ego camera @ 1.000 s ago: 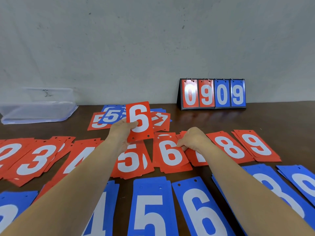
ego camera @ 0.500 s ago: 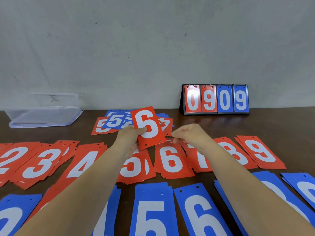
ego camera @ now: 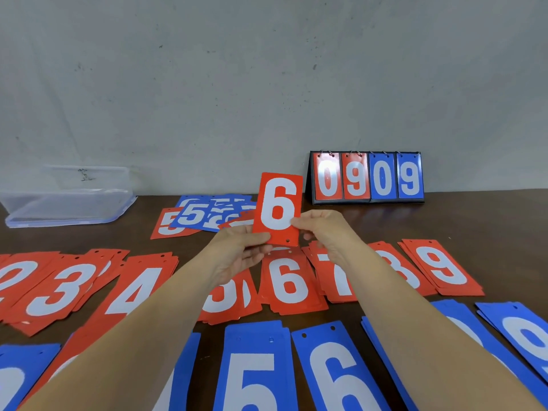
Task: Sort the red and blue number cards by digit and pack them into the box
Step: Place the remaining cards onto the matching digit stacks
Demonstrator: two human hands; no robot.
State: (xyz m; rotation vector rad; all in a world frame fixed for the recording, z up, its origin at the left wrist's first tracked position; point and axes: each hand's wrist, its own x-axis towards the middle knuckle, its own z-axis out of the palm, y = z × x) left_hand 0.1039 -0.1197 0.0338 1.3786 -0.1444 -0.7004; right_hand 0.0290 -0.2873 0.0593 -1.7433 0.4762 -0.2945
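Red 6 card [ego camera: 278, 207] held upright above red 6 pile [ego camera: 292, 287] on bench [ego camera: 474, 226], left grip [ego camera: 243, 255] pinching its lower corner, right grip [ego camera: 326, 232] pinching its right edge, red 5 pile [ego camera: 229, 301] half hidden under left wrist.

Right hand [ego camera: 323, 232] joins on the red 6 card [ego camera: 278, 207]!
It leaves the red 7 pile [ego camera: 335, 277] and pinches the card's right edge; the card swings upright and higher, left hand [ego camera: 240, 253] sliding down to its bottom corner.
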